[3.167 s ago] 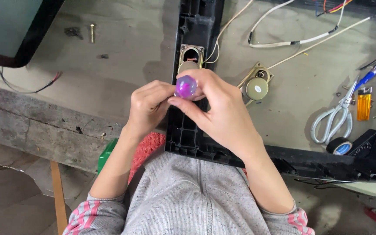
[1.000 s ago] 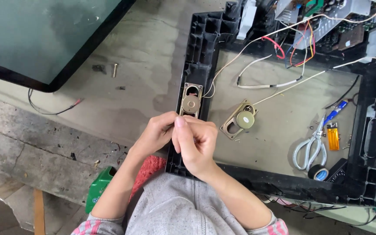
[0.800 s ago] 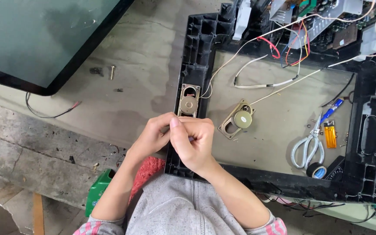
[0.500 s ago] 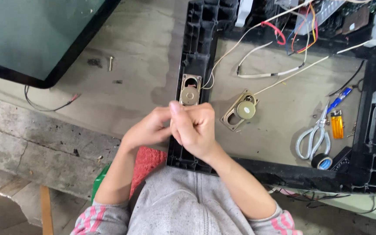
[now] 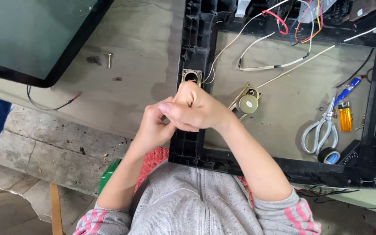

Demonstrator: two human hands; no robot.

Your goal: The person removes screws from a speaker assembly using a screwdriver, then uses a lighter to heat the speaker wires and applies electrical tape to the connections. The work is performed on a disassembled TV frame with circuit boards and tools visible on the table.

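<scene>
My right hand (image 5: pixel 196 109) is curled into a fist over the left rail of a black plastic frame (image 5: pixel 194 39) lying on the table. My left hand (image 5: pixel 153 128) presses against it from the left, fingers bent onto the right fingertips. Whatever lies between the hands is hidden. Just beyond my knuckles a small rectangular speaker (image 5: pixel 191 76) sits by the rail, with thin wires leading away. A second speaker with a round cream centre (image 5: pixel 248 103) lies to the right of my wrist.
A dark screen panel (image 5: pixel 31 35) fills the upper left, and a loose screw (image 5: pixel 109 60) lies near it. Inside the frame are scissors (image 5: pixel 320 130), a tape roll (image 5: pixel 328 155), an orange lighter (image 5: pixel 345 117), a blue pen (image 5: pixel 347 90) and coloured wires (image 5: pixel 283 26).
About three seconds ago my hands held a small purple round thing in plain sight; now it is out of sight and the right hand is closed tighter. The view has shifted slightly.
</scene>
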